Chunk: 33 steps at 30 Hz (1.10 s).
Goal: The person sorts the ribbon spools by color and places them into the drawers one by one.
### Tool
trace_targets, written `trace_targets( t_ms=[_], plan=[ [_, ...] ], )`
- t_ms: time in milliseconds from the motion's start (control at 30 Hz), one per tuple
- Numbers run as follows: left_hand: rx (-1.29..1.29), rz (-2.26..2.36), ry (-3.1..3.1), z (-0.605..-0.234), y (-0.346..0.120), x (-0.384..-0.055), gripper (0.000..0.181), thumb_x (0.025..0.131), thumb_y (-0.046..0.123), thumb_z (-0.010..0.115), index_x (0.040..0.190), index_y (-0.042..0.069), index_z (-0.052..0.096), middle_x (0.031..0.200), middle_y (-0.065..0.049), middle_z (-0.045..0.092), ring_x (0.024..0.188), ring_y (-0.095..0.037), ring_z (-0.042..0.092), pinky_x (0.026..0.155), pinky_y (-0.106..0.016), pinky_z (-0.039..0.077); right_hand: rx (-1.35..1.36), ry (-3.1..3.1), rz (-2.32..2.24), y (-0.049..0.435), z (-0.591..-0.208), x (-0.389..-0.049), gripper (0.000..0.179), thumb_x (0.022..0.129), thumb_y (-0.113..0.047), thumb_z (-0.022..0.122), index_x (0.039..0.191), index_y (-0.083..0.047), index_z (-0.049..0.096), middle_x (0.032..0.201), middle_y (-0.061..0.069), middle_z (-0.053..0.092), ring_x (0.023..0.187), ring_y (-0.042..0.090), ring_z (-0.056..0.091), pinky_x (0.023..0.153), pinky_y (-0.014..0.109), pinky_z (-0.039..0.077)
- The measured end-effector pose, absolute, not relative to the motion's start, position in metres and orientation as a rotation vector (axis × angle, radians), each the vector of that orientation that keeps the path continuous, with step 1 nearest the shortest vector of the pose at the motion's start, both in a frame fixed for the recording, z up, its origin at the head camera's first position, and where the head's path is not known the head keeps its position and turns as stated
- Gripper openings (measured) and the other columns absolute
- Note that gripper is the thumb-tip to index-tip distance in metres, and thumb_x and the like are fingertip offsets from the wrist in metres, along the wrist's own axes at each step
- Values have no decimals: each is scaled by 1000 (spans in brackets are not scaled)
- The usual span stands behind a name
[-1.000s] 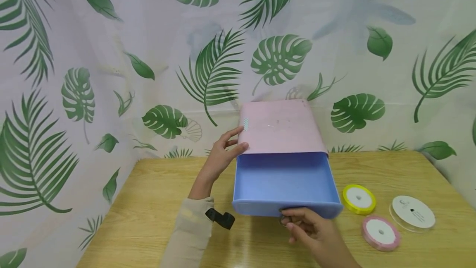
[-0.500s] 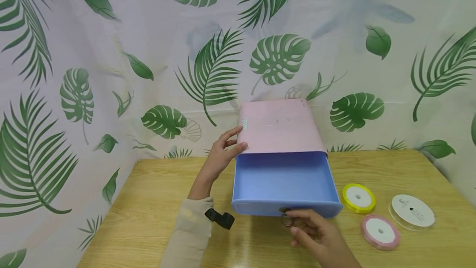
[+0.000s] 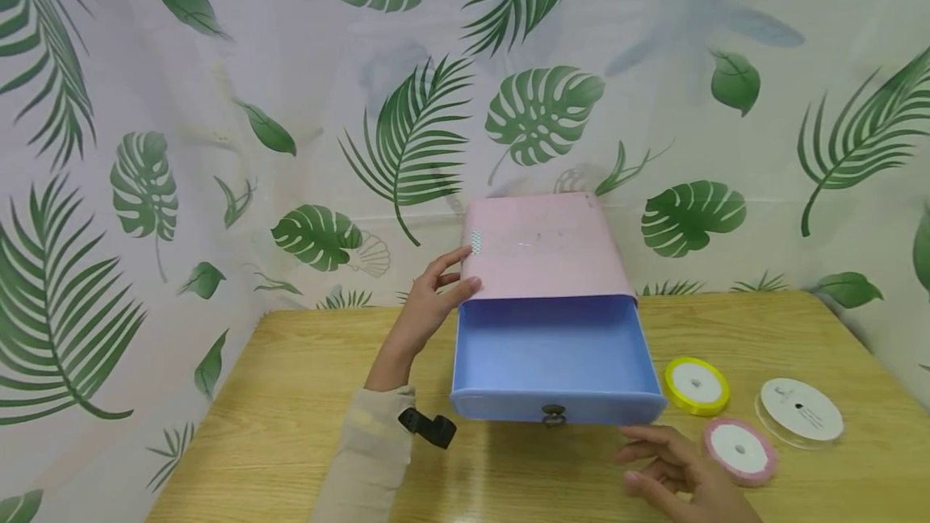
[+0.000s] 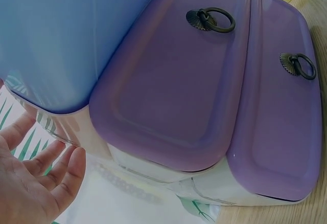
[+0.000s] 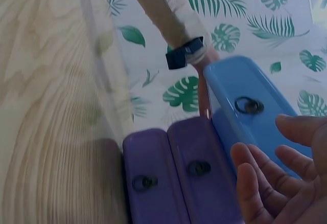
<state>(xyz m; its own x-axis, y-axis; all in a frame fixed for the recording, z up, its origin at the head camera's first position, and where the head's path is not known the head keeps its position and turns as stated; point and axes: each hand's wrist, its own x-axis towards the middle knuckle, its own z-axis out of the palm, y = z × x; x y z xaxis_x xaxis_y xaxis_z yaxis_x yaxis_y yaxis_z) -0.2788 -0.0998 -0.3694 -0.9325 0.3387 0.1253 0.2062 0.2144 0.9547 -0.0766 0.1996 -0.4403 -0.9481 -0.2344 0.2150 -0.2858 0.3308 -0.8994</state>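
A small drawer cabinet with a pink top stands on the table, its blue top drawer pulled out with nothing seen inside. A dark metal ring pull hangs on the drawer front. Against the cabinet's upper left side rests my left hand, fingers fairly straight and thumb by the front edge. My right hand is off the ring, to the right of the drawer front, its fingers loosely bent and holding nothing. The left wrist view shows two purple drawers below, both closed, each with a ring pull.
To the right of the cabinet lie a yellow ribbon spool, a pink ribbon spool and a white spool. The wooden table meets a leaf-printed cloth behind and at the left.
My right hand has let go of the ring pull and moved right, towards the pink spool. The drawer stays out, and my left hand keeps its place on the cabinet.
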Motion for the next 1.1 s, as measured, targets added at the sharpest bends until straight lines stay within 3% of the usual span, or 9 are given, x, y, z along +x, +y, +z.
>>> trace_targets(
  t_ms=[233,400,533,600,700,833,1100],
  plan=[
    [517,1838,2357,-370,-99,-281,57,91,31,63,145,30,44,155,-3,32,137,-31,40,101,-53,46,319,-2564,1563,235,-446,-72,49,91,2,61,130,-26,53,102,-25,66,83,-1,65,63,23,54],
    [522,1842,2354,-370,-98,-281,57,91,31,63,145,29,44,154,-4,32,137,-31,40,101,-53,46,-71,-2735,1405,255,-443,-72,39,93,-19,64,130,-12,52,98,-31,61,83,-9,61,65,20,51],
    [529,1850,2344,-370,-98,-281,57,91,31,63,145,29,44,154,-4,32,137,-31,40,101,-53,46,-215,-2849,1290,273,-445,-72,52,93,-35,64,136,-10,48,110,-14,67,85,-17,54,66,17,49],
    [529,1851,2342,-370,-98,-281,57,91,31,63,145,29,44,154,-4,32,136,-31,41,101,-53,46,-199,-2855,1241,282,-450,-72,55,92,-34,65,137,-8,47,115,-6,67,86,-20,51,66,17,49],
    [528,1849,2343,-371,-98,-282,57,91,31,63,145,29,44,154,-4,33,136,-31,41,101,-53,46,-181,-2839,1220,293,-457,-72,57,91,-32,67,136,-5,46,112,-21,63,88,-23,46,66,17,47],
    [527,1850,2343,-371,-98,-282,57,91,32,63,145,29,44,153,-5,33,136,-32,41,101,-53,46,-163,-2801,1223,304,-466,-72,53,91,-27,68,134,-5,47,103,-46,42,90,-25,42,63,18,42],
    [534,1855,2329,-372,-99,-280,60,91,31,63,147,30,41,154,-6,32,135,-32,41,100,-52,46,-161,-2861,1227,321,-478,-78,62,90,-30,68,137,-1,40,106,-53,27,91,-31,29,67,18,40]
  ],
)
